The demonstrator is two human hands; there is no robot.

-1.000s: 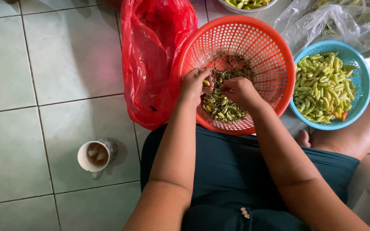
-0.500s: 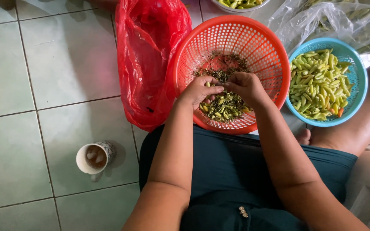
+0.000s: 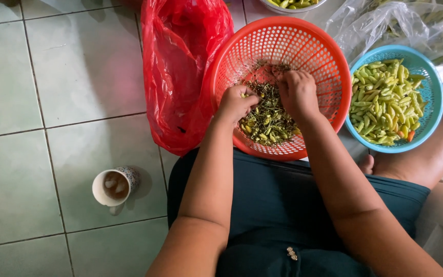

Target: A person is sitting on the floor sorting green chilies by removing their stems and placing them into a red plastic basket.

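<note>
Beside red basket (image 3: 283, 41): red bag (image 3: 180, 66), blue basket (image 3: 429, 87), mug (image 3: 114, 185).

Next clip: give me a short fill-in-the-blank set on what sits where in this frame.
1. Both hands, left hand and right hand, are inside the ____ basket.
2. The pale green chillies fill a ____ basket.
3. A red plastic ____ lies on the floor left of the baskets.
4. The cup stands on the tiled ____.

Missing words: red; blue; bag; floor

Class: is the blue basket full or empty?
Nearly full: the blue basket holds a heap of green chillies covering its bottom.
</note>
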